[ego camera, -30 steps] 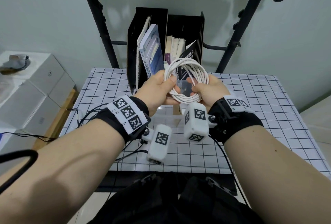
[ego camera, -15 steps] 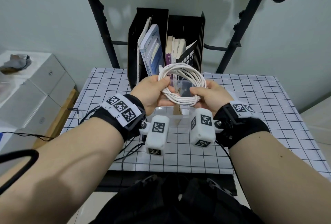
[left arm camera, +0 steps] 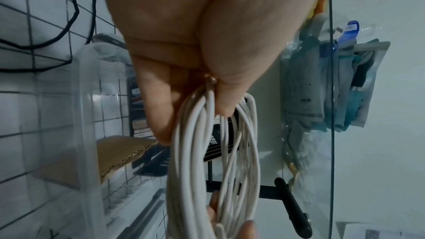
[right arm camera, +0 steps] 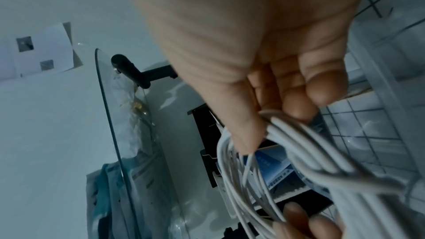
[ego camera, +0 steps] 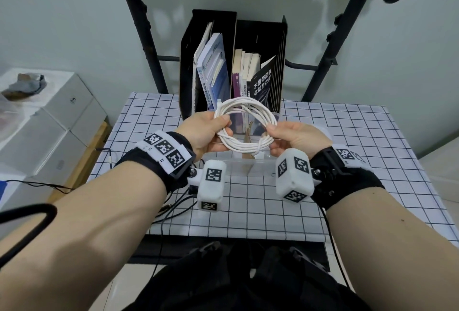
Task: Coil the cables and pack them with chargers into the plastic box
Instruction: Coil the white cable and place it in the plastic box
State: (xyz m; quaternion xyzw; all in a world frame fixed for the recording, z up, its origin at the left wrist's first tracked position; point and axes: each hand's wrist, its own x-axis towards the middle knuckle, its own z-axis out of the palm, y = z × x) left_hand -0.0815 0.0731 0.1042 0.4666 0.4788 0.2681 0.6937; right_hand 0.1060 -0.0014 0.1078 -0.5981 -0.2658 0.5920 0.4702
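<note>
Both hands, left (ego camera: pixel 207 132) and right (ego camera: pixel 293 136), pinch opposite sides of the coiled white cable (ego camera: pixel 246 127) above the clear plastic box (ego camera: pixel 238 168); lowering it level should keep the loops together.

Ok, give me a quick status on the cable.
Left hand and right hand grip white cable coil. Held above clear plastic box. Nothing blocking.
</note>
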